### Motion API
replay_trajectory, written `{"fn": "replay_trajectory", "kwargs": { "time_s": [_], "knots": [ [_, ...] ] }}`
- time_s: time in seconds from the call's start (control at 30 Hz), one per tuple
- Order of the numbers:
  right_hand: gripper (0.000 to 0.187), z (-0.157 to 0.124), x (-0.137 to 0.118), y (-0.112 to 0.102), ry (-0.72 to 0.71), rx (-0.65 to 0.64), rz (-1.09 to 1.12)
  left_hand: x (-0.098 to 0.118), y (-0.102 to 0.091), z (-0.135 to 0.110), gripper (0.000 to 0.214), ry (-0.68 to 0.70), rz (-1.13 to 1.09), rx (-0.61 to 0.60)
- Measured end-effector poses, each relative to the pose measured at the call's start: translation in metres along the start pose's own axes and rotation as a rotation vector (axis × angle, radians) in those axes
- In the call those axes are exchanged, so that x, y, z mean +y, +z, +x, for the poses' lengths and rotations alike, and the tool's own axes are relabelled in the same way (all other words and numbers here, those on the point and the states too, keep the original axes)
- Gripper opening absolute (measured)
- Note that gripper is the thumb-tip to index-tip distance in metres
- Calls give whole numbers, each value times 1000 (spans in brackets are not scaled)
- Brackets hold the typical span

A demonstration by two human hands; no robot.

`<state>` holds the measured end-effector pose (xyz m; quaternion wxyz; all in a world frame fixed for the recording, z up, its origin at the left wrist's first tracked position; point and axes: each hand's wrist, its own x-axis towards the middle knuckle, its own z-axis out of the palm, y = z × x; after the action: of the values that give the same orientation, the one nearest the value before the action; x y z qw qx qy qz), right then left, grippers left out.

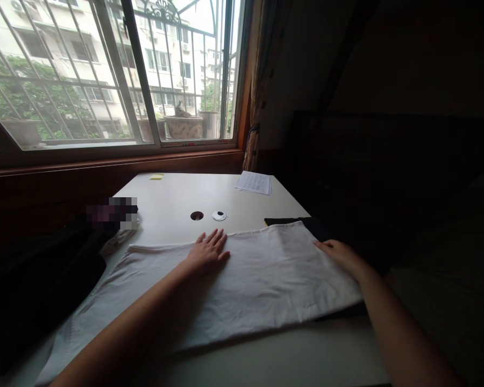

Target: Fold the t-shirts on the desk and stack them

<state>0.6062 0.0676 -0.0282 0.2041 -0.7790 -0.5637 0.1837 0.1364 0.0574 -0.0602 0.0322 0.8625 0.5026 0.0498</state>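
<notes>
A white cloth (250,285) lies spread over the near part of a white table (177,196). My left hand (208,250) rests flat on the cloth near its far edge, fingers stretched out and slightly apart. My right hand (339,253) lies on the cloth's right edge near the far right corner, fingers extended along the hem. Whether it pinches the fabric cannot be made out.
A dark garment (36,285) is heaped at the table's left side. A black item (302,221) lies under the cloth's far right corner. A paper sheet (254,183), a yellow note (156,176), a cable hole (197,216) and its cap (219,216) sit farther back. Beyond is a barred window.
</notes>
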Motion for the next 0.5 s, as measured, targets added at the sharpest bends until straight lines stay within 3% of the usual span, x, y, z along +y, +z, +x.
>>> {"fn": "replay_trajectory", "kwargs": {
  "time_s": [0.33,0.5],
  "knots": [
    [31,10,-2,12,-75,25,-103,2,-8,1,71,12,-10,-37],
    [32,16,12,5,-82,73,-101,-26,-23,-13,68,95,-8,-59]
  ]
}}
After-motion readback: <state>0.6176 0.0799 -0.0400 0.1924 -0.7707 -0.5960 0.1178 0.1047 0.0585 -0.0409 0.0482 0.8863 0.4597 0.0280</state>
